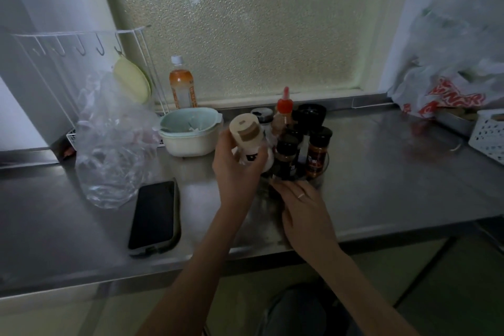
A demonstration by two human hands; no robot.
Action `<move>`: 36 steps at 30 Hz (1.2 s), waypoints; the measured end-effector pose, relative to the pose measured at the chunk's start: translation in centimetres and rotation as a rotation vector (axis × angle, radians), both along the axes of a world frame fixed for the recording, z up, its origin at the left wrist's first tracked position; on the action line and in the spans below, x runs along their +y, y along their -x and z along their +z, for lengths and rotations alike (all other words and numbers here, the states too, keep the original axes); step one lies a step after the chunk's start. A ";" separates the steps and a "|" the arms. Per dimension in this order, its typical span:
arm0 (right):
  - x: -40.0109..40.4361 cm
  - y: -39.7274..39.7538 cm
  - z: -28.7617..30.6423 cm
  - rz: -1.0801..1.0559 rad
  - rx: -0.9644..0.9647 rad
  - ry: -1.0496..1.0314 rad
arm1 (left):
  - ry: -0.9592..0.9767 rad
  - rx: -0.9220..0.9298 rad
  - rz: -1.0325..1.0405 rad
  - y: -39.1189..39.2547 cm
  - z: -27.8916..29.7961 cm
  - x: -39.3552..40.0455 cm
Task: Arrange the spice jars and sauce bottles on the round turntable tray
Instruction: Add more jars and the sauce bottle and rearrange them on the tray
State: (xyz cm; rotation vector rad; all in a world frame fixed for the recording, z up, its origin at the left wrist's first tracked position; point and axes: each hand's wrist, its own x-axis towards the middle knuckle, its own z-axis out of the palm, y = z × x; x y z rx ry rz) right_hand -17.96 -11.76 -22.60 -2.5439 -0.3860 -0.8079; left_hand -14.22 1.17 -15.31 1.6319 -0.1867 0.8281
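My left hand (234, 169) holds a white spice jar with a beige lid (246, 135), tilted, just left of the turntable tray (317, 179). On the tray stand several jars: a black-lidded orange spice jar (317, 152), a dark jar (286, 157), a sauce bottle with a red nozzle cap (283, 111), a black-lidded container (311, 114) and a jar with a silver-black lid (262, 115). My right hand (302, 207) lies on the counter at the tray's front edge, fingers touching its rim; the tray is mostly hidden.
A black phone (154, 217) lies at the counter's left front. A crumpled clear plastic bag (111, 144), a pale green bowl (189, 131), an orange drink bottle (182, 84) and a wire rack (81, 43) sit left. At right are a plastic shopping bag (447, 84) and a white basket (488, 133).
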 end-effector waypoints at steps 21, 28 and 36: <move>-3.2 0.3 4.3 -0.293 -0.090 -0.794 | -0.304 0.161 0.020 -1.6 -4.7 -0.9; -1.5 -0.8 5.2 -0.156 -0.053 -0.507 | -0.287 0.178 0.074 -1.6 -4.8 -0.7; -0.8 -2.7 7.1 -0.051 -0.093 0.020 | -0.242 0.243 0.091 -1.5 -4.8 -0.5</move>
